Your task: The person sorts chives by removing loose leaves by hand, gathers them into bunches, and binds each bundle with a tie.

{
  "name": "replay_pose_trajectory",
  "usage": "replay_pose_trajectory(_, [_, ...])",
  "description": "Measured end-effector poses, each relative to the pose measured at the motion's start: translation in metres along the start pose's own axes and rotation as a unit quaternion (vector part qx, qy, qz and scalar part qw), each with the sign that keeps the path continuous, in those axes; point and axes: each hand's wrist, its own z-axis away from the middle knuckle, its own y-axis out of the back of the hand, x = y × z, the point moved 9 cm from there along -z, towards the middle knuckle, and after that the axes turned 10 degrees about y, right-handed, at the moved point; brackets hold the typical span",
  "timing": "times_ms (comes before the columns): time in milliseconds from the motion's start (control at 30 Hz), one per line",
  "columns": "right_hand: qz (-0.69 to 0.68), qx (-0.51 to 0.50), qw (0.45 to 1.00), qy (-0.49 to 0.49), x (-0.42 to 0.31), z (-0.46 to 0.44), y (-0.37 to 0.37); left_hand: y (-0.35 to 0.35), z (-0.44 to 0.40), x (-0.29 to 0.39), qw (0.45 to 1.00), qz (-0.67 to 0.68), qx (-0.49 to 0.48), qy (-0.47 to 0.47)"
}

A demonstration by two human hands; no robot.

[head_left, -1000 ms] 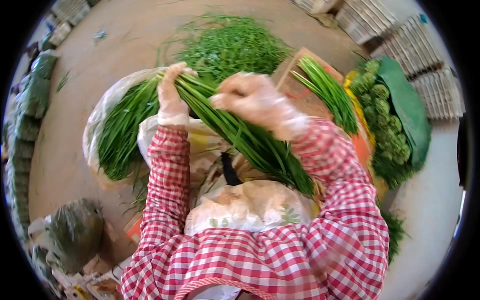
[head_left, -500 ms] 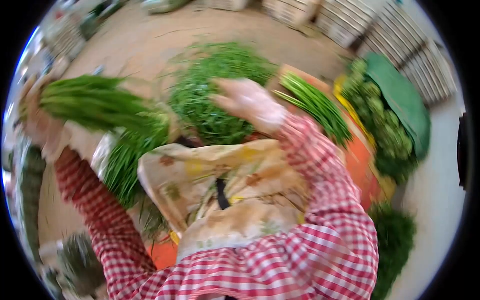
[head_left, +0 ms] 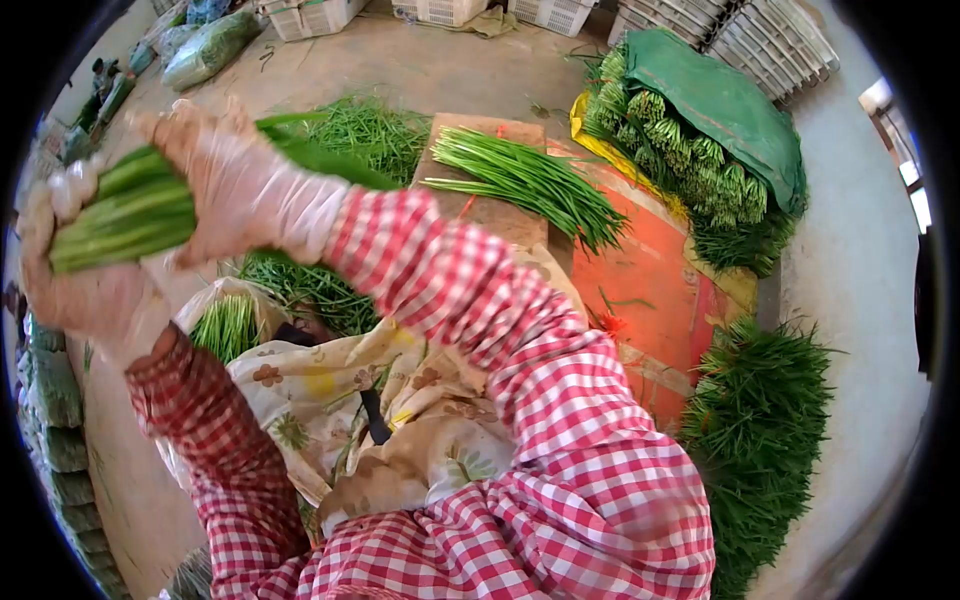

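Head view: 1 bundle of green stalks (head_left: 125,215) lies across the upper left of the frame, between the person's 2 hands. Its long axis runs mainly sideways, rising a little from the far-left end toward the right; blurred green blades show beyond the right wrist, toward the upper middle, and appear to belong to the same bundle.

The left hand (head_left: 90,285) is nearer the far-left end. Its palm is under the stalks and its fingers curl over the top, pinching the bundle. The right hand (head_left: 225,185) comes across from the right side and sits farther along the axis, to the right of the left hand. Its fingers are spread across the stalks' upper side; whether they press on them, I cannot tell. From this right hand, the stalks extend left to the left hand, so the 2 grips sit near each other along the same axis.

Below the hands, a white bag (head_left: 270,311) holds more pale-ended stalks (head_left: 225,328). Behind the right forearm, toward the upper middle, is a loose green heap (head_left: 375,135). Well apart from the hands, right of it, a separate bunch (head_left: 530,180) lies on a brown board (head_left: 490,218), its pale ends pointing to the upper left and its dark blades to the lower right.
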Motion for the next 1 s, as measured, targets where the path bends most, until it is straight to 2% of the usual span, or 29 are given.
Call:
replay_pose_trajectory(33, [-0.066, -0.035, 0.997, -0.008, 0.008, 0.002, 0.014, -0.015, -0.007, -0.011, 0.997, 0.071, -0.028, 0.023])
replay_pose_trajectory(100, [0.074, 0.001, 0.996, -0.052, 0.019, 0.008, 0.057, -0.094, -0.007, -0.033, 0.938, 0.227, -0.245, 0.092])
replay_pose_trajectory(133, [0.125, -0.009, 0.990, -0.065, 0.026, 0.012, 0.075, -0.086, -0.023, -0.046, 0.981, 0.156, -0.111, 0.041])
replay_pose_trajectory(167, [0.178, -0.016, 0.981, -0.080, 0.032, 0.018, 0.097, -0.075, -0.027, -0.056, 0.996, 0.082, 0.022, -0.012])
replay_pose_trajectory(200, [0.213, -0.069, 0.968, -0.115, 0.032, 0.026, 0.118, -0.091, -0.023, -0.068, 0.996, 0.081, 0.023, -0.013])
replay_pose_trajectory(233, [0.248, -0.122, 0.949, -0.151, 0.035, 0.037, 0.138, -0.109, -0.020, -0.096, 0.992, 0.105, 0.034, 0.062])
replay_pose_trajectory(300, [0.343, -0.160, 0.904, -0.201, 0.077, 0.070, 0.159, -0.128, -0.013, -0.155, 0.964, 0.153, 0.056, 0.210])
replay_pose_trajectory(333, [0.356, -0.164, 0.898, -0.201, 0.092, 0.092, 0.172, -0.116, -0.019, -0.177, 0.964, 0.153, 0.058, 0.208])
replay_pose_trajectory(367, [0.368, -0.168, 0.892, -0.202, 0.106, 0.115, 0.184, -0.103, -0.028, -0.203, 0.959, 0.203, 0.010, 0.198])
replay_pose_trajectory(400, [0.385, -0.208, 0.861, -0.259, 0.124, 0.139, 0.191, -0.093, -0.031, -0.222, 0.948, 0.252, -0.038, 0.189])
replay_pose_trajectory(433, [0.398, -0.248, 0.825, -0.314, 0.142, 0.165, 0.195, -0.081, -0.025, -0.237, 0.949, 0.249, -0.034, 0.190])
replay_pose_trajectory(500, [0.433, -0.290, 0.798, -0.301, 0.172, 0.211, 0.187, -0.069, -0.002, -0.265, 0.950, 0.167, -0.076, 0.253])
replay_pose_trajectory(533, [0.426, -0.290, 0.799, -0.311, 0.191, 0.232, 0.177, -0.057, 0.006, -0.274, 0.950, 0.161, -0.078, 0.256])
replay_pose_trajectory(600, [0.426, -0.268, 0.801, -0.324, 0.210, 0.248, 0.158, -0.026, 0.032, -0.311, 0.901, 0.156, -0.037, 0.404])
replay_pose_trajectory(633, [0.418, -0.237, 0.827, -0.292, 0.213, 0.250, 0.150, -0.016, 0.036, -0.312, 0.902, 0.149, -0.038, 0.404])
replay_pose_trajectory(700, [0.282, -0.332, 0.748, -0.501, 0.252, 0.294, 0.116, 0.014, 0.049, -0.319, 0.887, 0.093, -0.011, 0.452])
replay_pose_trajectory(733, [0.319, -0.325, 0.758, -0.466, 0.266, 0.316, 0.093, 0.021, 0.053, -0.313, 0.887, 0.089, -0.010, 0.453])
replay_pose_trajectory(767, [0.357, -0.318, 0.765, -0.431, 0.278, 0.339, 0.071, 0.030, 0.053, -0.302, 0.898, -0.022, -0.007, 0.439])
replay_pose_trajectory(800, [0.311, -0.320, 0.757, -0.478, 0.284, 0.350, 0.062, 0.038, 0.050, -0.292, 0.899, -0.132, -0.006, 0.417])
replay_pose_trajectory(833, [0.301, -0.287, 0.776, -0.474, 0.283, 0.352, 0.063, 0.044, 0.049, -0.291, 0.900, -0.133, -0.005, 0.414])
replay_pose_trajectory(900, [0.300, -0.320, 0.779, -0.447, 0.277, 0.351, 0.062, 0.053, 0.058, -0.292, 0.892, -0.123, -0.018, 0.434])
replay_pose_trajectory(933, [0.297, -0.348, 0.775, -0.436, 0.273, 0.352, 0.062, 0.044, 0.062, -0.296, 0.891, -0.133, -0.080, 0.426])
replay_pose_trajectory(1000, [0.306, -0.433, 0.745, -0.405, 0.265, 0.345, 0.065, 0.038, 0.080, -0.307, 0.875, -0.142, -0.070, 0.457])
